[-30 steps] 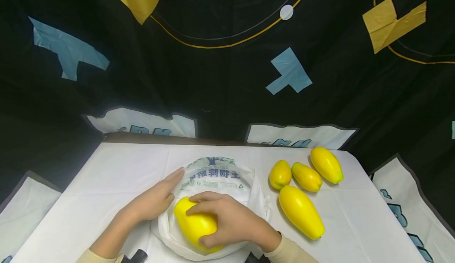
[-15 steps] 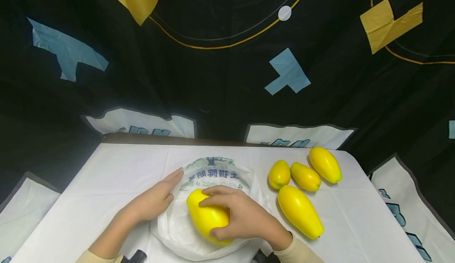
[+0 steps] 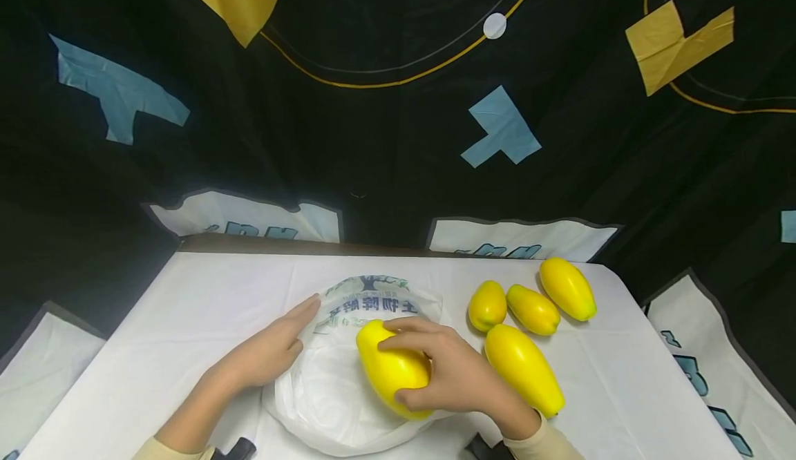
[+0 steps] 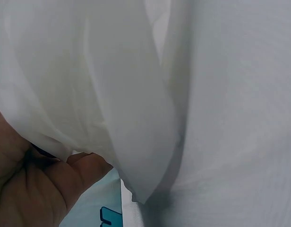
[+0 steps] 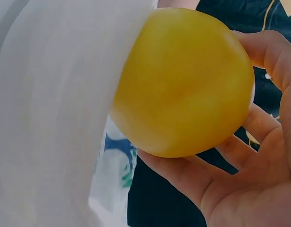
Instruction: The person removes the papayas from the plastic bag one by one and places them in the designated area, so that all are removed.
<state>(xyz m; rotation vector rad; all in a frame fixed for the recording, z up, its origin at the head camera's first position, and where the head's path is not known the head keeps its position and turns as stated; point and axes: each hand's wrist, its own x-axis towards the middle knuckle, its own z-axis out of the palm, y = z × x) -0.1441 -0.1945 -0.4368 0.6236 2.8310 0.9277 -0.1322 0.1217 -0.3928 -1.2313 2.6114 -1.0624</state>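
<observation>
A large yellow papaya (image 3: 388, 370) is gripped in my right hand (image 3: 450, 370), thumb on its near side and fingers over the top. It is over the right part of a white plastic bag (image 3: 329, 384), whose mouth gapes and whose far side carries print. In the right wrist view the papaya's rounded end (image 5: 183, 85) faces the camera, with fingers around it and bag film on its left. My left hand (image 3: 267, 346) lies along the bag's left side with straight fingers. The left wrist view shows bag film (image 4: 89, 85) hanging beside the thumb (image 4: 65, 182).
On the right of the white-covered table (image 3: 628, 370) lie several more yellow fruits: a big one (image 3: 524, 369) close to the right wrist, two smaller ones (image 3: 488, 306) and another (image 3: 567, 289) at the back. A black curtain (image 3: 373, 142) hangs behind the table.
My right hand has moved right and slightly away from me with the papaya, from the bag's middle to its right side. The left hand has stayed in place.
</observation>
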